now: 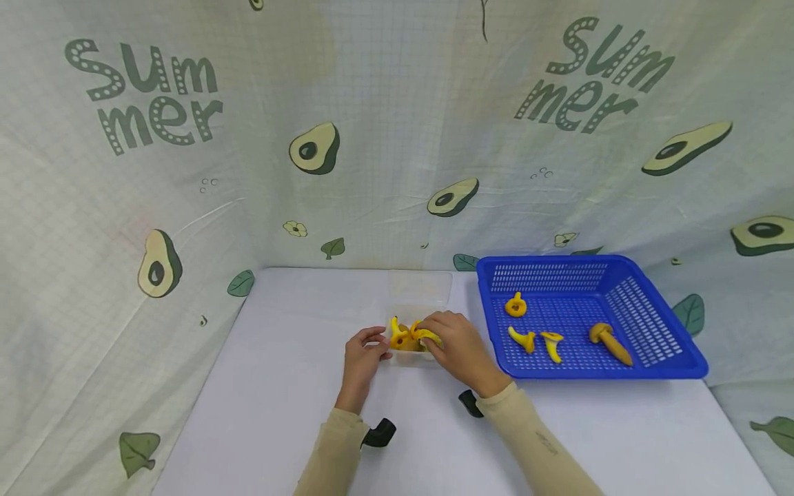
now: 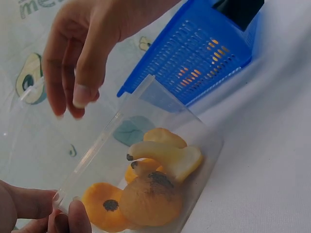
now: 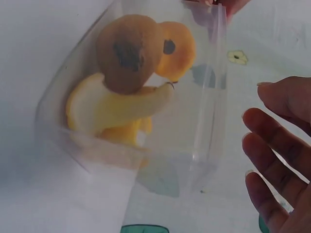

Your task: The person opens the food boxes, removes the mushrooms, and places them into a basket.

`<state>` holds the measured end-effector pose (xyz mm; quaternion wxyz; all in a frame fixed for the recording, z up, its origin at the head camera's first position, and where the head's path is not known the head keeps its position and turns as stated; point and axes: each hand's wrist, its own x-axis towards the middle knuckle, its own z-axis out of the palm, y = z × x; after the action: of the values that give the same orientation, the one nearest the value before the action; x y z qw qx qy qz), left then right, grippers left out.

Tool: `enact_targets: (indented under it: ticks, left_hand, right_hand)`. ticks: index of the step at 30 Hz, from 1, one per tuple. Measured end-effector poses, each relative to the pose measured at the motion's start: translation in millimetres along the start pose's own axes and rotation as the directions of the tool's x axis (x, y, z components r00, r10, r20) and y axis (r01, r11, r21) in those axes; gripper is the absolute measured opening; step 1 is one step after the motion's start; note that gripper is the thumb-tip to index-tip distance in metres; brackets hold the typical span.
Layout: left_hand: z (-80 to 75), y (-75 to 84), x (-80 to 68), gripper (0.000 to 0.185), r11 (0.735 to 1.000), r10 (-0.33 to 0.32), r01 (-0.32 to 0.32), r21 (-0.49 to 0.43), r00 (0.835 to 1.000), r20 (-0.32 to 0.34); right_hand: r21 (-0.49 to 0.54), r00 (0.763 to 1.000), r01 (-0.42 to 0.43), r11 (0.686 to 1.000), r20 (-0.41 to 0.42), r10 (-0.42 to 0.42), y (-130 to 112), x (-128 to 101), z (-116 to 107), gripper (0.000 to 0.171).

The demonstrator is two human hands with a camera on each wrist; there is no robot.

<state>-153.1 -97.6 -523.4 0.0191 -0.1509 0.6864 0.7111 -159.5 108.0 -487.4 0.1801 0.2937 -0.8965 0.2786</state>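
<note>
A clear plastic box (image 1: 409,359) stands on the table with its clear lid (image 1: 420,286) folded back. Inside lie several toy mushrooms: yellow chanterelles (image 2: 165,158) and a brown-capped mushroom (image 2: 151,200). My left hand (image 1: 362,362) pinches the box's left rim between thumb and fingers, as the left wrist view also shows. Over the box's right side is my right hand (image 1: 459,351). Both wrist views show its fingers loosely bent, apart from the mushrooms and holding nothing.
To the right stands a blue plastic basket (image 1: 602,373). Yellow chanterelles (image 1: 516,306) and a brown mushroom (image 1: 611,344) lie in it. A printed cloth (image 1: 384,89) hangs behind the white table (image 1: 267,413).
</note>
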Motion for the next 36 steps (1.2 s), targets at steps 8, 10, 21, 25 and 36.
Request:
enact_targets:
  ticks: [8, 10, 21, 25, 36]
  left_hand:
    - [0.1, 0.2, -0.4, 0.028, 1.0, 0.009, -0.009, -0.002, 1.0, 0.005]
    - [0.0, 0.5, -0.8, 0.028, 1.0, 0.008, -0.008, -0.003, 1.0, 0.005]
    - [-0.5, 0.4, -2.0, 0.03, 1.0, 0.003, -0.003, 0.002, 1.0, 0.008]
    - [-0.4, 0.8, -3.0, 0.031, 1.0, 0.006, -0.006, 0.007, 1.0, 0.005]
    - [-0.3, 1.8, -3.1, 0.032, 1.0, 0.016, -0.016, 0.007, 1.0, 0.006]
  right_hand:
    - [0.027, 1.0, -0.003, 1.0, 0.027, 0.002, -0.5, 5.9, 16.1, 0.024]
    - [0.028, 0.999, -0.01, 1.0, 0.031, 0.009, -0.7, 6.7, 19.6, 0.024]
    - [-0.004, 0.998, -0.007, 1.0, 0.054, 0.007, -3.5, 12.3, 30.2, 0.027]
    - [-0.015, 0.996, -0.014, 1.0, 0.086, 0.015, -3.9, 15.4, 31.6, 0.027]
    - [-0.044, 0.988, -0.006, 0.999, 0.152, 0.012, -1.7, 25.1, 38.7, 0.023]
